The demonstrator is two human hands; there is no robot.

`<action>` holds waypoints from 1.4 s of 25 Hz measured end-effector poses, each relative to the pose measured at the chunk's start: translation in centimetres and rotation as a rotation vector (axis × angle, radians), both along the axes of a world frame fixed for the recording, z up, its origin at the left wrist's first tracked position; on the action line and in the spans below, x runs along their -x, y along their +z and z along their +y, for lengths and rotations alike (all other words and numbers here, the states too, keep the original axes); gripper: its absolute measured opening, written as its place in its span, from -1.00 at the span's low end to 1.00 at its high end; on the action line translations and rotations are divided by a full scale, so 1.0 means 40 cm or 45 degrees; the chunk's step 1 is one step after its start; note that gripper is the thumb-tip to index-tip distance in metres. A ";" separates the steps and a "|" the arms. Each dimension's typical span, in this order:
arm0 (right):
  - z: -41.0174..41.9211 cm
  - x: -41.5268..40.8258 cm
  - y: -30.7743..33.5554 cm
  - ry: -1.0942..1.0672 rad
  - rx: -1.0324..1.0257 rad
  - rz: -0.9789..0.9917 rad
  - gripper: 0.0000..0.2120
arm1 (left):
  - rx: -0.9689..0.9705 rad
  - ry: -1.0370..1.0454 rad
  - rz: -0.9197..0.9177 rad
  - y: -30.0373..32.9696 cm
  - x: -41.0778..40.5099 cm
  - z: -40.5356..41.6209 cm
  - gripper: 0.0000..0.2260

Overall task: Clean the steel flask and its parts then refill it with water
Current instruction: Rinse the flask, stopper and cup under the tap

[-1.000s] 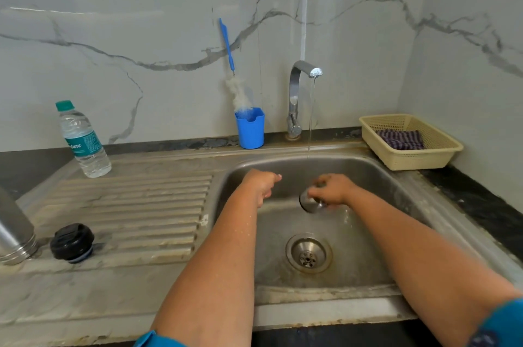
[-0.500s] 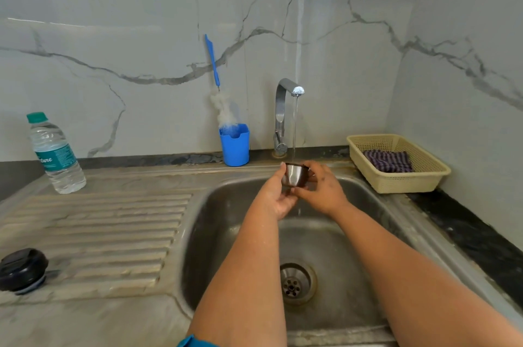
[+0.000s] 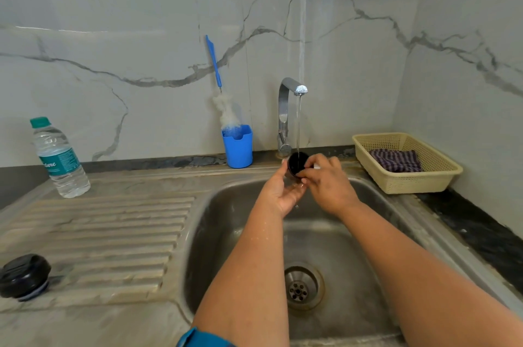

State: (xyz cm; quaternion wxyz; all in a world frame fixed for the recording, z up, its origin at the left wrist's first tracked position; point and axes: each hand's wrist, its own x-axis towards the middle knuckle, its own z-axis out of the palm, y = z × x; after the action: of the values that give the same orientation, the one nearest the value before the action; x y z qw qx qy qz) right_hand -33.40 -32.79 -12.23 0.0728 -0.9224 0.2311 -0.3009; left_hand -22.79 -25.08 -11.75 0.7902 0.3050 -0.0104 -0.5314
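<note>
Both hands have risen from the basin to the tap [image 3: 291, 97] stream. Flask cup [image 3: 297, 163], dark inside, mouth tilted toward the viewer, sits under the running water over the sink [image 3: 368, 247]. Left hand [image 3: 283, 191] cradles it from below; right hand [image 3: 325, 179] pinches its rim.

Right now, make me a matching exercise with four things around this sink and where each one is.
1. small steel cup
2. round black lid
3. striped purple cloth
4. white bottle brush

A. in the blue holder
B. under the tap stream
C. on the ribbed drainboard
D. in the cream basket

Pairs: 1-B, 2-C, 3-D, 4-A
</note>
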 end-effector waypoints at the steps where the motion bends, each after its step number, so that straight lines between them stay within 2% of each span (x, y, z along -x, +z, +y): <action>1: 0.001 -0.004 -0.001 0.072 -0.020 0.110 -0.58 | 0.015 0.031 0.002 0.003 -0.005 0.001 -0.70; 3: 0.011 0.000 0.005 0.110 -0.179 0.337 -0.38 | 0.017 0.052 0.019 0.002 -0.011 0.002 -0.76; 4: 0.015 0.003 0.007 0.060 -0.141 0.464 -0.36 | 0.002 0.050 0.021 0.000 -0.011 0.000 -0.78; 6: 0.028 0.004 0.017 -0.132 0.257 0.668 -0.44 | -0.003 0.042 -0.013 0.001 -0.011 -0.002 -0.75; 7: 0.036 -0.001 0.024 -0.198 0.377 0.691 -0.47 | 0.013 0.041 -0.036 0.004 -0.010 -0.001 -0.73; 8: 0.041 -0.013 0.029 -0.219 0.358 0.676 -0.49 | 0.021 0.038 -0.065 0.005 -0.010 0.000 -0.74; 9: 0.049 -0.024 0.034 -0.180 0.182 0.620 -0.49 | -0.003 0.040 -0.108 0.003 -0.010 0.001 -0.77; 12: 0.057 -0.038 0.024 0.129 -0.635 0.358 -0.48 | -0.082 0.036 -0.215 -0.011 -0.006 -0.010 -0.83; 13: 0.059 -0.023 0.020 0.184 -0.734 0.306 -0.45 | -0.102 0.037 -0.276 -0.014 -0.002 -0.014 -0.85; 14: 0.057 -0.007 0.023 0.153 -0.717 0.340 -0.40 | -0.125 0.043 -0.327 -0.014 0.003 -0.019 -0.87; 15: 0.053 0.009 0.030 0.070 -0.559 0.457 -0.38 | -0.145 0.048 -0.348 -0.012 0.007 -0.020 -0.87; 17: 0.046 0.029 0.040 -0.199 0.033 0.625 -0.42 | -0.153 0.072 -0.272 -0.001 0.010 -0.016 -0.85; 18: 0.037 0.025 0.033 -0.230 0.268 0.643 -0.45 | -0.139 0.081 -0.207 0.003 0.005 -0.013 -0.82; 19: 0.037 0.016 0.026 -0.227 0.358 0.614 -0.46 | -0.126 0.077 -0.158 0.005 -0.003 -0.013 -0.80; 20: 0.036 -0.001 0.014 -0.182 0.300 0.585 -0.45 | -0.128 0.071 -0.137 0.006 -0.010 -0.012 -0.78; 22: 0.048 -0.021 0.015 -0.081 -0.147 0.486 -0.39 | -0.155 0.067 -0.140 0.005 -0.014 -0.012 -0.76; 23: 0.054 -0.019 0.015 -0.050 -0.250 0.496 -0.37 | -0.164 0.066 -0.135 0.001 -0.013 -0.013 -0.75; 24: 0.051 -0.012 0.016 -0.041 -0.228 0.495 -0.38 | -0.173 0.059 -0.142 0.000 -0.009 -0.013 -0.75; 25: 0.046 -0.001 0.021 -0.062 -0.094 0.507 -0.44 | -0.176 0.036 -0.160 -0.001 -0.005 -0.014 -0.76; 27: 0.030 0.019 0.029 -0.112 0.300 0.528 -0.56 | -0.201 -0.017 -0.186 0.000 -0.008 -0.014 -0.73; 29: 0.023 0.020 0.032 -0.100 0.433 0.503 -0.65 | -0.268 -0.078 -0.258 -0.004 -0.017 -0.008 -0.64; 33: 0.005 -0.006 0.018 0.001 0.178 0.357 -0.74 | -0.352 -0.185 -0.470 -0.033 -0.038 0.013 -0.50; 35: 0.001 -0.020 0.011 0.026 -0.112 0.138 -0.75 | -0.136 -0.180 -0.361 -0.046 -0.038 0.024 -0.58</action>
State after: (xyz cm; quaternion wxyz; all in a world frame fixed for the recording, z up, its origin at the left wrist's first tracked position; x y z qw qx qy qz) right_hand -32.59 -32.74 -11.77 0.1036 -0.9355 0.2384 -0.2394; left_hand -21.25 -24.11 -13.58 0.7240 0.4170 -0.1149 -0.5373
